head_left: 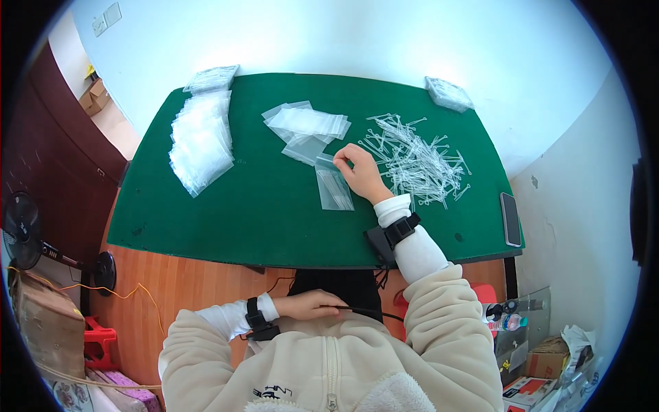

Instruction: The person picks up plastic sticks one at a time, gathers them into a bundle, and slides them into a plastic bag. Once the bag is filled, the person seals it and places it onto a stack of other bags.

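My right hand (362, 177) is over the middle of the green table, its thumb and fingers pinched at the top edge of a small clear zip bag (334, 191). The bag lies flat with several thin clear sticks inside. Right of the hand spreads a loose pile of thin clear plastic sticks with ring-shaped ends (420, 161). Just beyond the hand, flat zip bags (309, 123) lie overlapping, with no sticks visible in them. My left hand (312, 304) rests at my waist below the table, fingers stretched flat beside a black cord (364, 311).
Overlapping clear bags (201, 141) cover the table's left side, with a bag stack (211, 79) behind them. Another packed clear bundle (449, 94) sits at the far right corner. A phone (510, 218) lies by the right edge. A fan (24, 230) stands at left.
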`<state>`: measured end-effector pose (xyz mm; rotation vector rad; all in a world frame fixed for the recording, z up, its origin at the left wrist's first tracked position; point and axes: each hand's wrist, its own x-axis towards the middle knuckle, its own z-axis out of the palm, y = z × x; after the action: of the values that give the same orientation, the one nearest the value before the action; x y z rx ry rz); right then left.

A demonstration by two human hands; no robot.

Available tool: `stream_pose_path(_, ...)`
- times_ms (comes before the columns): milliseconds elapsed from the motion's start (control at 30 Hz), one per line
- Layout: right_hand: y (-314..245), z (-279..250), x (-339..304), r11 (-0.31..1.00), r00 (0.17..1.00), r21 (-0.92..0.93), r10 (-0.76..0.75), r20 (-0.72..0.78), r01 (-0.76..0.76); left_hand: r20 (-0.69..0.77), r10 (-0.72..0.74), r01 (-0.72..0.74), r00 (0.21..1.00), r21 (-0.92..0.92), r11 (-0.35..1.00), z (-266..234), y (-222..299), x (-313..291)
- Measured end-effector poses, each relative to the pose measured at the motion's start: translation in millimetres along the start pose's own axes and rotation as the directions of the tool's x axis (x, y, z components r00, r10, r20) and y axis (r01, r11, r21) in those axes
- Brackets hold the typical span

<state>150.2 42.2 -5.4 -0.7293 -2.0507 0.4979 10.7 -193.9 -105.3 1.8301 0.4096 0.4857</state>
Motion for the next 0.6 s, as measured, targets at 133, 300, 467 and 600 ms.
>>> stream_pose_path(133,0.7,-0.1,-0.6,1.000,1.000,0.010,-0.007,-0.005,0.007,0.132,0.056,-0.083,0.990,0.206,0.975,-10.7,27.3,16.2)
stream_pose_path(300,5.6,-3.2,-2.1,1.000,1.000,0.009,-0.006,0.005,0.006,0.284,0.259,-0.351,0.923,0.345,0.870,12.6,56.8,64.1)
stream_pose_path(467,-0.4,0.6,1.6,0.998,0.998,0.035,0.049,0.035,-0.051,0.248,0.432,-0.443,0.867,-0.010,0.896,93.9,-25.5,132.3)
stream_pose_path(600,12.6,-4.7,-7.0,0.999,0.999,0.035,0.030,0.017,-0.030,0.315,0.562,-0.441,0.765,-0.380,0.813,81.0,-7.6,125.5)
